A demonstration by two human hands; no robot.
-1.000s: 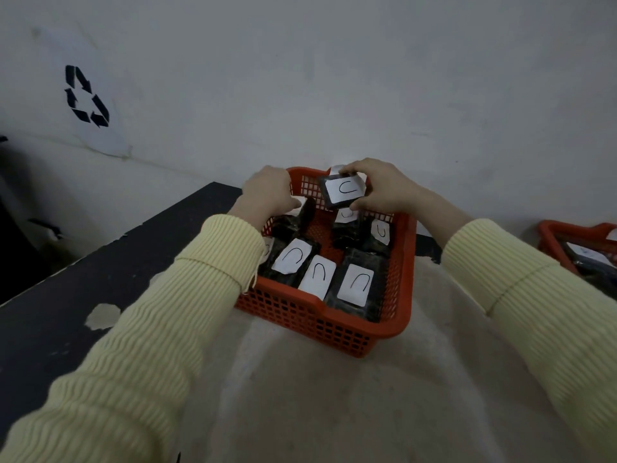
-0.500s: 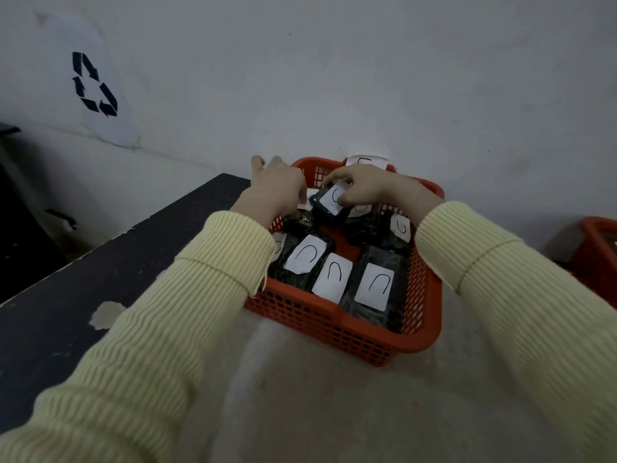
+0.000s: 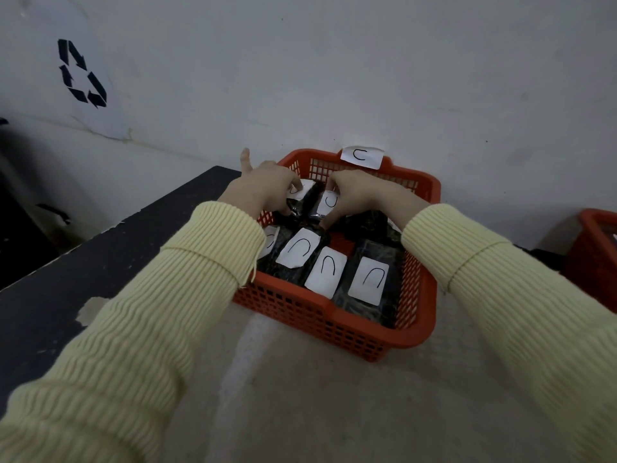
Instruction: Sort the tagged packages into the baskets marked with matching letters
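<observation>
Right hand (image 3: 359, 195) is down inside the orange basket (image 3: 337, 324), fingers curled round a black package w/ a white C tag (image 3: 329, 202), thumb tucked under its near edge, so it's gripping that one at the far-left of the basket. Left hand (image 3: 267, 188) right beside it, fingertips pressing on the neighbouring tagged package (image 3: 300, 195); index finger sticks up, grip itself can't tell. Nearer the person, 3 more black packages lie flat in a row, C tags up (image 3: 325, 272). White C label (image 3: 362, 157) is stuck on the basket's far rim, against the wall. Basket sits on the bench (image 3: 300, 396), pale cloth under it. 2nd orange basket (image 3: 597, 252) at right edge, well apart. Recycling-symbol sheet (image 3: 81, 73) on wall, top left.
</observation>
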